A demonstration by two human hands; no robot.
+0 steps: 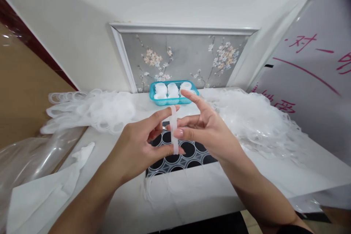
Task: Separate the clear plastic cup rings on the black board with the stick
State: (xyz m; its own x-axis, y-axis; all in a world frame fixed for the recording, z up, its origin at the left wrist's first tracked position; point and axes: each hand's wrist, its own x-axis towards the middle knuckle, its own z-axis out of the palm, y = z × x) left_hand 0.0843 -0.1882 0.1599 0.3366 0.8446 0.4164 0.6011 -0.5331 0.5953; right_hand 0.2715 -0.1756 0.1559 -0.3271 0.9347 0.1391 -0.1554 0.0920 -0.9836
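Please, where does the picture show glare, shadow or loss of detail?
Head view: glare streaks the clear plastic at left; a broad soft shadow dims the wall, upper left; the right pile looks washed-out, while the held band reads clearer.

Heaped white rings [101, 109] and a whiteboard [315, 102] suggest a workshop.

Glare streaks the clear plastic [41, 157] under soft light; edges look stretched.

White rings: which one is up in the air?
The white ring around the thumb and index finger of the left hand: it's held above the table; the left pile and right pile rest on it.
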